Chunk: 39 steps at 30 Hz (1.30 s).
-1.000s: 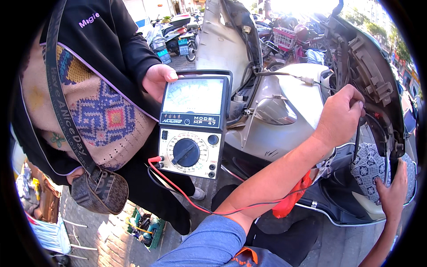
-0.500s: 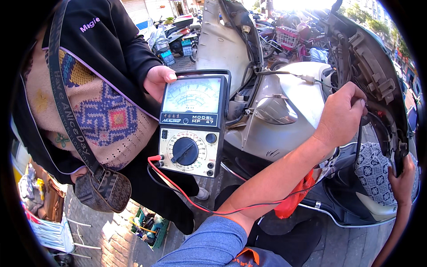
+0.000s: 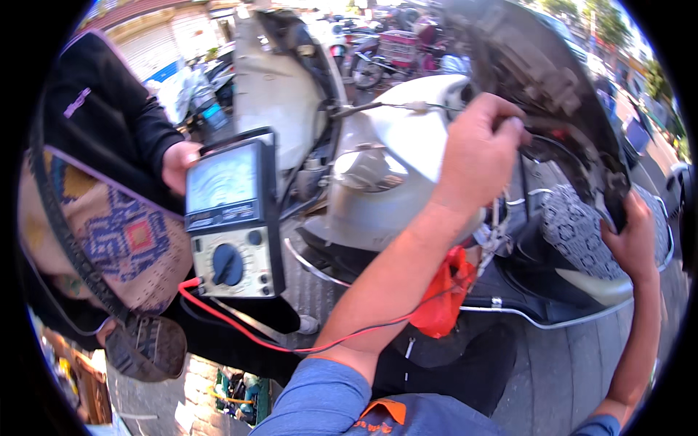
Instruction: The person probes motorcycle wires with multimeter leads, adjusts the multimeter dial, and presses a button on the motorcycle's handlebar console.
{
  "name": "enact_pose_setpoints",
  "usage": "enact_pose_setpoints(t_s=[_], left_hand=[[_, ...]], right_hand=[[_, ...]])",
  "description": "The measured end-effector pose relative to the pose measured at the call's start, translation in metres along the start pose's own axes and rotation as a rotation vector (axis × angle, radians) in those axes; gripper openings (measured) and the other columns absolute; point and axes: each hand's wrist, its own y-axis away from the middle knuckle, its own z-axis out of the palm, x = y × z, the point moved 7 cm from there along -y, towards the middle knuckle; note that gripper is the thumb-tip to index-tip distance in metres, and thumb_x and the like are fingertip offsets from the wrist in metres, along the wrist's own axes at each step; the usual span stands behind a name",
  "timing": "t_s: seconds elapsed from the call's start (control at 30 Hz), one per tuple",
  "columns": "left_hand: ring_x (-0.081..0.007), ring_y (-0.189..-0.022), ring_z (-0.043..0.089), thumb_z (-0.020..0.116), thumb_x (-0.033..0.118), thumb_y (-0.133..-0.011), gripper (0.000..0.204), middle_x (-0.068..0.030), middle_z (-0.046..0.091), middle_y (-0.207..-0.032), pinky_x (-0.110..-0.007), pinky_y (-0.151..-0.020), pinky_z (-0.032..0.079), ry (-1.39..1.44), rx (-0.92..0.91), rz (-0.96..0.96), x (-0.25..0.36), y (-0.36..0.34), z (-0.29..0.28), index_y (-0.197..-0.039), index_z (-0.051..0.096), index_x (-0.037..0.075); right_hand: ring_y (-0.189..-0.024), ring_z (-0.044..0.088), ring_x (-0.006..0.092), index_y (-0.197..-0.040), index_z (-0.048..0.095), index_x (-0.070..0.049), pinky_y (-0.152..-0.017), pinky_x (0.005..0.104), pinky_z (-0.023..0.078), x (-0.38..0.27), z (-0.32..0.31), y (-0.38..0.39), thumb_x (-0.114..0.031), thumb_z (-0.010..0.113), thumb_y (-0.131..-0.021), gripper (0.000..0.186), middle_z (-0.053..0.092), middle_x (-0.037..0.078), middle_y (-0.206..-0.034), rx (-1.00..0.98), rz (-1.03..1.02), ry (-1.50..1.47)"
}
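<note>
My left hand [image 3: 481, 142] is raised in a closed pinch beside the dark plastic panel [image 3: 534, 65] of a scooter. What its fingers hold is hidden. My right hand [image 3: 631, 236] grips the lower edge of that panel. Just left of my left hand, a wire with a pale connector [image 3: 416, 107] crosses the scooter's light-coloured front body [image 3: 363, 218]. At the left, another person's hand [image 3: 179, 166] steadies an analog multimeter [image 3: 231, 218] by its upper side. Its red test lead [image 3: 254, 340], with a dark one alongside, passes across my left forearm toward the scooter.
A red plastic bag [image 3: 443, 301] hangs below my left forearm. Patterned cloth [image 3: 578, 232] covers part of the scooter beside my right hand. The other person stands close at left, with a small bag [image 3: 149, 349]. Parked bikes and a pink basket [image 3: 398, 47] are behind.
The whole view has swung, so the multimeter, scooter and other person sit farther left. More of my right forearm shows. Both hands keep about the same places against the scooter.
</note>
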Motion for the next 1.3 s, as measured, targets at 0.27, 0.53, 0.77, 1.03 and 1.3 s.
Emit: enact_pose_setpoints(t_s=[0.27,0.53,0.77,1.03,1.3], left_hand=[[-0.0081,-0.083,0.069,0.064,0.011,-0.110,0.017,-0.0067,0.081,-0.100,-0.023,-0.077,0.054,0.083,0.013,-0.047,0.003,0.003,0.003,-0.121,0.072,0.001],[-0.0099,-0.083,0.073,0.067,0.016,-0.108,0.019,-0.0074,0.081,-0.100,-0.023,-0.071,0.055,0.031,0.034,-0.115,0.008,0.006,-0.003,-0.120,0.073,0.002],[-0.0127,-0.081,0.073,0.066,0.011,-0.107,0.019,-0.0121,0.081,-0.099,-0.026,-0.069,0.058,0.055,-0.007,-0.148,0.009,0.002,0.001,-0.118,0.071,-0.003],[-0.0095,-0.081,0.071,0.068,0.017,-0.108,0.018,-0.0061,0.079,-0.099,-0.022,-0.069,0.053,0.031,-0.060,-0.107,0.000,-0.001,-0.001,-0.119,0.073,0.003],[-0.0142,-0.085,0.073,0.068,0.015,-0.109,0.020,-0.0091,0.078,-0.102,-0.026,-0.075,0.058,0.033,-0.008,-0.076,0.006,0.003,-0.008,-0.122,0.071,0.000]], right_hand=[[-0.097,0.070,0.0440,-0.107,0.064,-0.002,-0.085,0.0505,0.057,-0.015,-0.012,-0.002,-0.017,0.083,-0.075,0.040,0.068,0.019,-0.100,-0.002,0.008,0.058],[-0.119,0.065,0.0450,-0.134,0.062,0.004,-0.108,0.0514,0.050,-0.041,-0.023,0.031,-0.047,0.089,-0.084,0.076,0.066,0.025,-0.125,0.034,0.045,0.100],[-0.091,0.073,0.0299,-0.123,0.072,-0.002,-0.082,0.0425,0.059,-0.146,-0.042,0.065,-0.016,0.084,-0.082,0.045,0.074,0.013,-0.103,0.474,-0.306,-0.225],[-0.094,0.074,0.0419,-0.131,0.057,-0.002,-0.082,0.0513,0.058,-0.152,0.058,-0.016,-0.021,0.075,-0.102,0.039,0.073,0.021,-0.107,0.272,0.158,-0.924],[-0.090,0.076,0.0391,-0.133,0.063,-0.004,-0.080,0.0477,0.058,-0.147,0.082,-0.014,-0.009,0.064,-0.108,0.026,0.074,0.021,-0.096,0.164,0.256,-1.032]])
